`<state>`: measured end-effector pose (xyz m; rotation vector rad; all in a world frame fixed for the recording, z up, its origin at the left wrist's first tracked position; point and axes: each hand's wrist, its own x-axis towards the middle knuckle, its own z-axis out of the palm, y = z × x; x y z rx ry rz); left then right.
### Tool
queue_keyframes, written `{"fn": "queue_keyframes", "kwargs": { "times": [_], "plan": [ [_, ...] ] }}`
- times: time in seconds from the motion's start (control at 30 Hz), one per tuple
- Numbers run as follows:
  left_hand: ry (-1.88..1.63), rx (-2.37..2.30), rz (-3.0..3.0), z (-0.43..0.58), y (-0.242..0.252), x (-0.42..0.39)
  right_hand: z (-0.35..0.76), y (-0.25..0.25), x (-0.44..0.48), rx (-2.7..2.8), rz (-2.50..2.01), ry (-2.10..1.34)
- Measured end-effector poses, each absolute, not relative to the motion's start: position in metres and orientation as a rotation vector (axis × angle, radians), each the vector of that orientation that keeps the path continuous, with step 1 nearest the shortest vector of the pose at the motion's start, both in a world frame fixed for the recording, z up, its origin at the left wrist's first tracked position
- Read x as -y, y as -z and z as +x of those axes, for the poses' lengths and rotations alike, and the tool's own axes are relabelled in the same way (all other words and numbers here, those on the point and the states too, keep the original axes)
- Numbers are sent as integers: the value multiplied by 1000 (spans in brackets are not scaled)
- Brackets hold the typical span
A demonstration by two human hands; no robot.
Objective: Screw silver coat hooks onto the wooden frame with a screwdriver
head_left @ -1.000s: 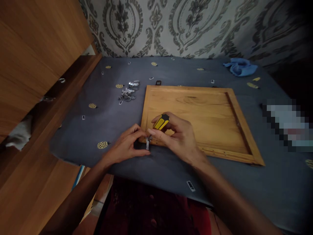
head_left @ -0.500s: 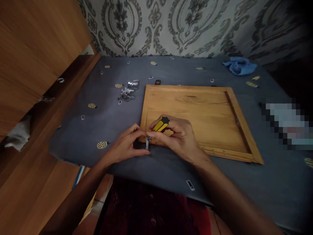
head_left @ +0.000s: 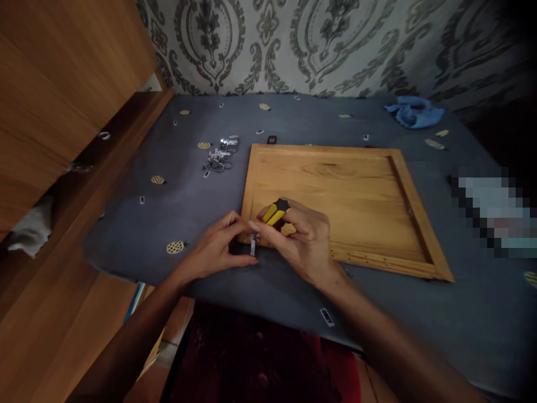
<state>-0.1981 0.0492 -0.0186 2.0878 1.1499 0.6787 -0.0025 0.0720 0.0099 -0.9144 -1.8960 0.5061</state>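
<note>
Your right hand [head_left: 302, 242] is closed around a screwdriver [head_left: 276, 211]. Its yellow and black handle sticks up between your thumb and curled fingers, and the shaft is hidden under your fingers. The tool points down at the near left corner of the wooden panel [head_left: 348, 190], which lies flat on the grey cloth-covered table [head_left: 168, 179]. At that corner a small metal fitting [head_left: 253, 244] stands against the panel's edge and reaches down onto the cloth, right at your right forefinger's tip. Your left hand [head_left: 218, 246] rests on the cloth just beside the corner. It is curled, with the forefinger above the fitting and the thumb below it, so the two hands nearly meet there. You can't tell from this view whether the left fingertips actually grip the fitting or only sit next to it. Farther back on the cloth, left of the panel, lies a small heap of shiny metal hardware [head_left: 220, 154], well apart from your hands. A crumpled blue rag [head_left: 414, 112] sits at the far right corner of the table, near the patterned wallpaper [head_left: 319, 45]. A brown wooden cabinet [head_left: 54, 101] stands along the table's left side. The cloth is printed with small yellow pineapple shapes [head_left: 175, 247], one of them near your left wrist.
</note>
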Motion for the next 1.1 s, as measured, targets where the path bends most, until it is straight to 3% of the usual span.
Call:
{"fn": "queue_keyframes", "kwargs": {
  "times": [0.37,0.7,1.1],
  "plan": [
    [-653,-1160,2087,-198,18,-49,5,-12,-78,1930,-891,-662],
    [-655,-1145,2083,-199,16,-49,11,-27,-80,1760,-834,-1013],
    [-651,-1148,2072,-200,16,-49,18,-31,-85,1848,-779,-985]
  ]
}}
